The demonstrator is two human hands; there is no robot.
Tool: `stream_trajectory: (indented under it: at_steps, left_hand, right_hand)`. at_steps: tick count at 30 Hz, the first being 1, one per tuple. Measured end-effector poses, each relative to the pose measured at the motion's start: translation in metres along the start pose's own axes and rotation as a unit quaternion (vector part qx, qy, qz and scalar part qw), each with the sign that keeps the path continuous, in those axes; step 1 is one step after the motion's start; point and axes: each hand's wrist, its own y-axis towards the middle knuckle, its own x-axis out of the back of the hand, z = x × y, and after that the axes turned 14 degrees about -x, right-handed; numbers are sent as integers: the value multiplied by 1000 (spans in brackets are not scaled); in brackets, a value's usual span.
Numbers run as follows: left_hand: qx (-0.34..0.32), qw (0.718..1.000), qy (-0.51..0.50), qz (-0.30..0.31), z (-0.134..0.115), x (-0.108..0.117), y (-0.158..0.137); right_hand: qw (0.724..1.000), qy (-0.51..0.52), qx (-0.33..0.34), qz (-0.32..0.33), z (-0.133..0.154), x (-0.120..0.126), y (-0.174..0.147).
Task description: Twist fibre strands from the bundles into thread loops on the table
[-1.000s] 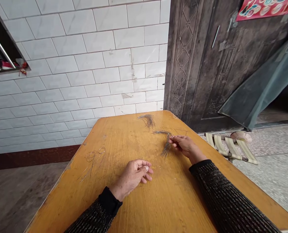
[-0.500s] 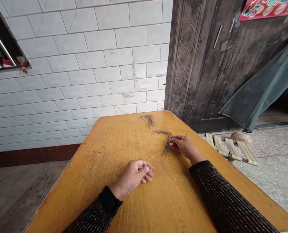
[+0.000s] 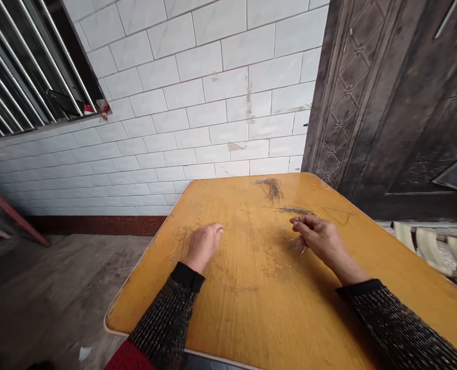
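Observation:
Against the bent bundle of thin dark wires (image 3: pixel 294 209), my right hand (image 3: pixel 323 240) pinches thumb and forefinger together. Blurred wire ends show just below these fingers, and the hand hides the bundle's bend. My left hand (image 3: pixel 203 245) is curled closed beside some looped thin wires (image 3: pixel 180 235), covering part of them. Its fingertips are mostly hidden, so what it holds, if anything, I cannot make out. A second bundle of thin wires (image 3: pixel 272 190) lies near the table's far edge.
The hands are over a wooden table (image 3: pixel 247 303) with rounded corners. A white tiled wall (image 3: pixel 197 123) rises behind it, with a dark patterned door (image 3: pixel 382 118) to the right. Beyond the right edge is a strapped seat (image 3: pixel 431 249). A thin bent wire (image 3: pixel 340 213) lies near that edge.
My left hand has moved left and away from me to the looped wires. My right hand stays at the near bundle, its fingers now over the bend. The view has swung left.

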Motion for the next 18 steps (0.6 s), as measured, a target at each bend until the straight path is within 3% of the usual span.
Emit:
stream_trajectory:
  at_steps: [3, 6, 12, 18]
  left_hand:
    - [74, 996, 55, 4, 35, 12, 1]
    - [98, 992, 81, 27, 53, 12, 0]
    - [103, 985, 116, 71, 51, 0, -3]
    - [112, 982, 121, 89, 52, 1, -1]
  right_hand:
    - [1000, -15, 3, 7, 3, -4, -5]
    - [1000, -27, -4, 1, 7, -4, -7]
    - [1000, -11, 12, 4, 8, -6, -7]
    - [997, -68, 29, -1, 14, -8, -14]
